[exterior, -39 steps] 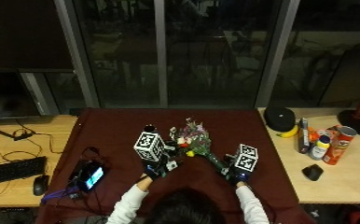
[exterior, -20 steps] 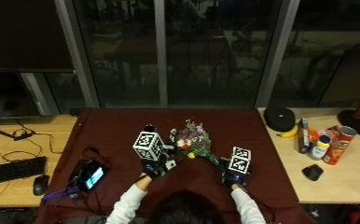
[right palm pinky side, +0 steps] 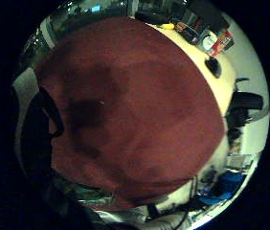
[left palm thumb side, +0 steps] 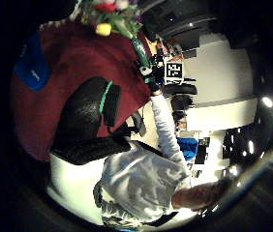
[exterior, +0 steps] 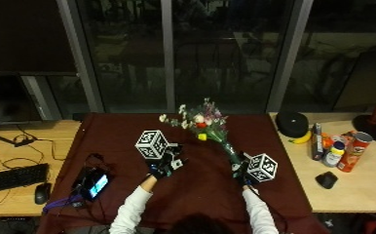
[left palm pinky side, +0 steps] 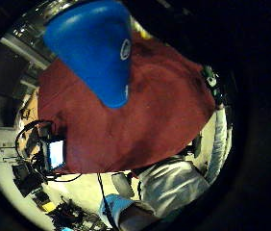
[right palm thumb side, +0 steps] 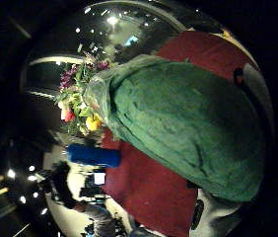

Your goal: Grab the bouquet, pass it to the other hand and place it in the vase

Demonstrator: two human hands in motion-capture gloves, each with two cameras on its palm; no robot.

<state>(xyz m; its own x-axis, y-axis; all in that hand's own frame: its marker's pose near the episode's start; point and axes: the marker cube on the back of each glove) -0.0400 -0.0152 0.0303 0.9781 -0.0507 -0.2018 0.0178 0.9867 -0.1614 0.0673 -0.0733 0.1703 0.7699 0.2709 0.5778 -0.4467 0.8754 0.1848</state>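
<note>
The bouquet (exterior: 202,122), mixed flowers over a green wrapped stem (exterior: 230,151), stands tilted above the maroon tablecloth (exterior: 194,190). My right hand (exterior: 242,171) grips the lower end of the stem; the green wrap (right palm thumb side: 188,133) fills its thumb side palm view. My left hand (exterior: 162,165) is low over the cloth left of the bouquet, fingers relaxed and holding nothing. The blue vase (left palm pinky side: 97,48) lies close by my left palm and also appears as the blue vase (right palm thumb side: 93,155) beyond the flowers. In the outside view the vase does not show.
A device with a lit screen (exterior: 94,183) and cables lie at the cloth's left edge. A keyboard (exterior: 9,178) and mouse (exterior: 41,192) are on the left desk. A black cap (exterior: 291,122), banana (exterior: 301,139), bottle (exterior: 334,153), can (exterior: 353,151) and mouse (exterior: 326,179) sit on the right.
The bouquet's flower head has risen and swung away from me, from low over the cloth to standing higher. My right hand holds the stem in about the same place. My left hand has barely moved.
</note>
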